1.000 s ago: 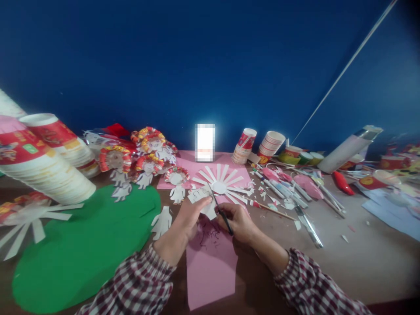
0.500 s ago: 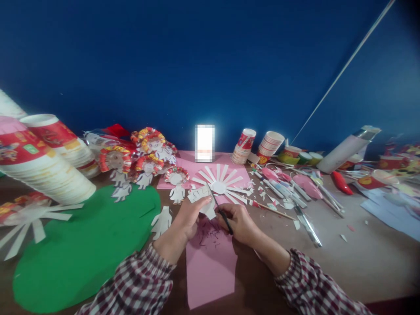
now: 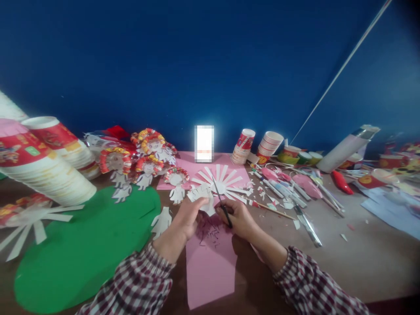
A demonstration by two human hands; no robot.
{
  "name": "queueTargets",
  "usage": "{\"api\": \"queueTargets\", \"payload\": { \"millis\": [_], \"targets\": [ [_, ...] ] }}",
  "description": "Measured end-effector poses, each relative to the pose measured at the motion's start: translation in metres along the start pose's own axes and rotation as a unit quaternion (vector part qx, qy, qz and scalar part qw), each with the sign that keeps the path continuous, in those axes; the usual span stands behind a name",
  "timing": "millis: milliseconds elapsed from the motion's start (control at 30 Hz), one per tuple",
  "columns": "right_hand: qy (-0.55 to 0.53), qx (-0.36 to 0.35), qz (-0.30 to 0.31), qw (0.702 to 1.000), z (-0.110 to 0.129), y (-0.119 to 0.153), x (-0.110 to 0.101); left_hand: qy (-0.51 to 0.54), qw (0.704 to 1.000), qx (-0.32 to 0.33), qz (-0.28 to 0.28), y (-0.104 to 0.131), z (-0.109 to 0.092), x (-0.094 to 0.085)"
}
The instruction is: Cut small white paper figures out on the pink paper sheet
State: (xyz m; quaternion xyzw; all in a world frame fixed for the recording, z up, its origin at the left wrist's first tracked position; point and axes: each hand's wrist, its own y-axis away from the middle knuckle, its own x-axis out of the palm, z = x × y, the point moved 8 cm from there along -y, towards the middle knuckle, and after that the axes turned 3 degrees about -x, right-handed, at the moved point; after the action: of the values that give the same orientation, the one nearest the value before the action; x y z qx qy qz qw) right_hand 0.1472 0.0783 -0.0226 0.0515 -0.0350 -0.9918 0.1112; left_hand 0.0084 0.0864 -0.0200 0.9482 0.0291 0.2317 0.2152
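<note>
In the middle of the head view, my left hand [image 3: 188,217] pinches a small white paper piece [image 3: 207,207] with dark drawn lines on it. My right hand [image 3: 239,218] grips a pair of black-handled scissors [image 3: 225,211], its blades pointing up and away beside the paper's right edge. Under both hands lies a pink sheet [image 3: 211,275] with dark pen marks. A white paper cut-out figure [image 3: 162,222] rests left of my left hand. Just beyond the hands, a white paper cup cut into spread strips [image 3: 219,187] lies on another pink sheet [image 3: 187,164].
A green oval sheet [image 3: 82,258] covers the left, beside stacked paper cups [image 3: 49,173]. Wreathed paper figures [image 3: 147,168] stand at the back left. More cup stacks [image 3: 269,146], markers [image 3: 278,190] and paper scraps lie at right. A bright pixelated patch [image 3: 204,143] sits before the blue wall.
The scissors have swung slightly away from the paper, their tips now further right. My left hand has turned the white paper a little; the arms stay nearly in place.
</note>
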Motion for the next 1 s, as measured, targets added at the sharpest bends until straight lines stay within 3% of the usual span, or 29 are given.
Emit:
{"api": "queueTargets", "payload": {
  "millis": [100,300,467,667,833,1000],
  "targets": [
    [-0.022,-0.008,-0.019,1.000,-0.001,-0.002,-0.005,0.018,1.000,-0.016,-0.016,0.000,0.001,-0.001],
    [-0.072,-0.017,-0.042,0.996,0.001,-0.002,-0.006,0.014,1.000,-0.015,0.014,-0.002,0.002,0.006],
    [-0.122,-0.050,-0.068,0.989,0.008,-0.005,-0.013,-0.055,0.996,0.005,0.068,-0.005,0.004,0.009],
    [-0.156,-0.074,-0.131,0.976,0.017,-0.007,-0.032,-0.109,0.990,0.060,0.064,-0.011,-0.002,0.005],
    [-0.163,-0.089,-0.158,0.970,0.019,-0.007,-0.038,-0.100,0.992,0.024,0.070,-0.012,0.003,0.006],
    [-0.158,-0.094,-0.147,0.972,0.020,-0.006,-0.036,-0.101,0.992,0.014,0.072,-0.010,0.003,0.007]
  ]
}}
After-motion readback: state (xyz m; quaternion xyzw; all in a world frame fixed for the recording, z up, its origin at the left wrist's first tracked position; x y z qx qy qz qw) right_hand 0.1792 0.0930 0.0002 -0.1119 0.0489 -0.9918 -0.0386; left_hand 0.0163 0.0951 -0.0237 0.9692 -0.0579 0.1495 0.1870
